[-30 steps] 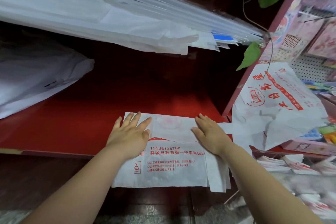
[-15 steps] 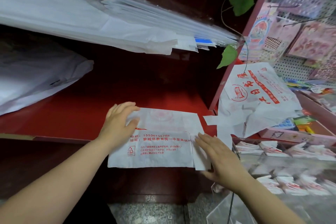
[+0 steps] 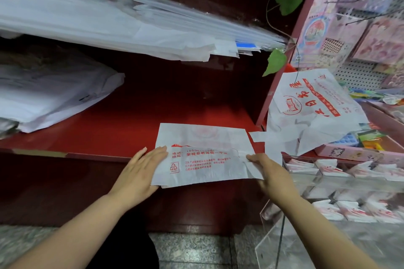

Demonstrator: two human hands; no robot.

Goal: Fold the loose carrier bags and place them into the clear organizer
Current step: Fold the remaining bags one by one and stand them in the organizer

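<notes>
Both arms reach in from the bottom, forearms bare and angled toward each other. The left hand point(image 3: 142, 172) is on the left end of the folded carrier bag point(image 3: 201, 153), fingers pretty straight and laid on top. Its thumb is tucked out of sight under the bag's corner, so it looks like a pinch grip. Same deal with the right hand point(image 3: 271, 172) on the right end: fingers on top, the bag's corner covering the thumb side.

The bag sits between the 2 hands at the front edge of the red shelf point(image 3: 131, 129), its near half hanging past the edge. 1 loose carrier bag point(image 3: 317, 111) lies crumpled just to the right. Below it is the clear organizer point(image 3: 284, 236), with folded bags in its compartments.
</notes>
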